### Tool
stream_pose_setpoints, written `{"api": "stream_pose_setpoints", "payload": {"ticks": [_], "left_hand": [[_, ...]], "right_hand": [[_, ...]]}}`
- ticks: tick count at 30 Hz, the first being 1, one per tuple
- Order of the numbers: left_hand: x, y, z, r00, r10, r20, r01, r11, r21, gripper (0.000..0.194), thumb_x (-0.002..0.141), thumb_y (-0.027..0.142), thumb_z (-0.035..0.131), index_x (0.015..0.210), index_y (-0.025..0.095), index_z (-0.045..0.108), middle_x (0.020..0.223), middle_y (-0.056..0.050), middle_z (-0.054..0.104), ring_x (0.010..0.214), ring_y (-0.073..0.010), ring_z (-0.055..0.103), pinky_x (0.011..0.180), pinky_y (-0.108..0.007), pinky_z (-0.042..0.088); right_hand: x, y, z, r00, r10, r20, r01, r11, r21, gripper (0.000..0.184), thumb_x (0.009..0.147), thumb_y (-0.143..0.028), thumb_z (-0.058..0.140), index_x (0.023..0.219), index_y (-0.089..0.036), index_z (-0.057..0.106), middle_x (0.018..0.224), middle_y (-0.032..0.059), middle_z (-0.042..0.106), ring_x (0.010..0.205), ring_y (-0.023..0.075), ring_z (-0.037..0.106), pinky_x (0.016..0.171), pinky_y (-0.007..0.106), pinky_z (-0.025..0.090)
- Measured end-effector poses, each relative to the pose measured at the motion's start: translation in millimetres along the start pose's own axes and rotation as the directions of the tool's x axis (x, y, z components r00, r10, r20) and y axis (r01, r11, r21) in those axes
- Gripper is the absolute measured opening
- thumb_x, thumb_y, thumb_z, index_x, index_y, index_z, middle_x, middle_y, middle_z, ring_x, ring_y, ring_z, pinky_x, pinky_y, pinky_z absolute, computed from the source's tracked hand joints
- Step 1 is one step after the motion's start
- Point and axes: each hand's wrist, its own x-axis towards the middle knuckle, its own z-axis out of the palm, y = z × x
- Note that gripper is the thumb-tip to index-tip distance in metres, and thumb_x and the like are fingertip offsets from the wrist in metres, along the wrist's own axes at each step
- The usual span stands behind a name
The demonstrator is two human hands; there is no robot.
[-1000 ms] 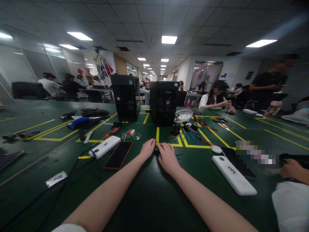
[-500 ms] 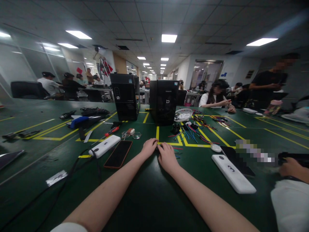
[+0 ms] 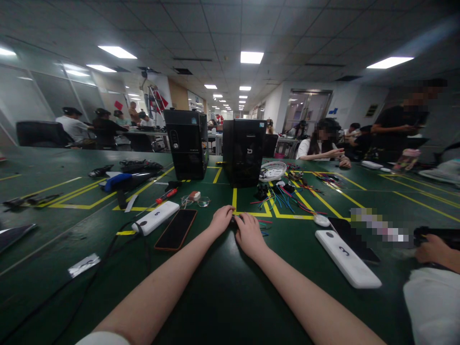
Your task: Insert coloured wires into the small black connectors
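My left hand [image 3: 222,220] and my right hand [image 3: 248,232] meet low over the green table [image 3: 230,297], fingers curled toward each other. A small dark thing [image 3: 234,218] shows between the fingertips, mostly covered, so its kind cannot be made out. Thin coloured wires [image 3: 265,222] stick out just past my right hand. Beside my left forearm lies a dark-screened phone [image 3: 176,230] with an orange-brown edge. Two black computer towers [image 3: 187,148] stand upright beyond the hands, the nearer-centre tower [image 3: 244,153] straight ahead.
A white power bank [image 3: 156,217], glasses [image 3: 201,201] and a red screwdriver [image 3: 166,195] lie left; a black cable [image 3: 104,258] runs nearby. Right are loose wires [image 3: 283,196], a white basket [image 3: 273,171] and another power bank [image 3: 347,258]. A co-worker's hand [image 3: 436,251] is at far right.
My fingers have shifted very slightly around the small dark thing. Both arms and the objects on the table stay in place.
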Motion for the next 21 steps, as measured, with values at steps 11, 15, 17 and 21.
{"api": "stream_pose_setpoints", "payload": {"ticks": [11,15,17,21], "left_hand": [[-3.3,2.8,-2.9,1.000,-0.002,0.004,0.002,1.000,-0.026,0.028,0.086,0.019,0.035,0.099,0.018,0.061,0.104,-0.005,0.062,0.100,-0.0173,0.055,0.091,-0.029,0.040],[-2.9,1.6,-2.5,1.000,0.009,-0.007,-0.009,0.999,-0.053,0.027,0.086,0.018,0.036,0.097,0.017,0.061,0.103,-0.005,0.063,0.099,-0.0169,0.056,0.090,-0.029,0.041],[-2.8,1.1,-2.3,1.000,0.004,-0.014,-0.004,0.998,-0.059,0.027,0.086,0.017,0.037,0.097,0.018,0.061,0.102,-0.005,0.063,0.098,-0.0164,0.056,0.089,-0.028,0.042],[-3.3,0.9,-2.7,1.000,0.007,-0.023,-0.008,0.997,-0.074,0.026,0.085,0.017,0.037,0.096,0.018,0.061,0.101,-0.005,0.063,0.098,-0.0159,0.056,0.089,-0.027,0.042]], "right_hand": [[0.8,-1.2,-0.6,1.000,-0.026,0.010,0.026,0.998,-0.053,0.049,0.077,-0.018,0.045,0.126,-0.017,0.041,0.124,0.0127,0.046,0.119,0.0235,0.032,0.102,0.043,0.016],[1.0,0.9,1.2,0.999,-0.040,0.020,0.041,0.999,-0.032,0.047,0.078,-0.019,0.044,0.125,-0.016,0.043,0.121,0.0120,0.048,0.114,0.0226,0.037,0.101,0.041,0.019],[1.2,2.3,2.3,0.999,-0.043,0.021,0.044,0.999,-0.020,0.045,0.078,-0.020,0.044,0.123,-0.016,0.046,0.120,0.0117,0.049,0.112,0.0225,0.039,0.100,0.040,0.021],[1.3,3.2,2.7,0.999,-0.048,0.014,0.048,0.999,-0.016,0.045,0.077,-0.019,0.045,0.123,-0.016,0.046,0.119,0.0121,0.049,0.112,0.0231,0.039,0.100,0.040,0.022]]}}
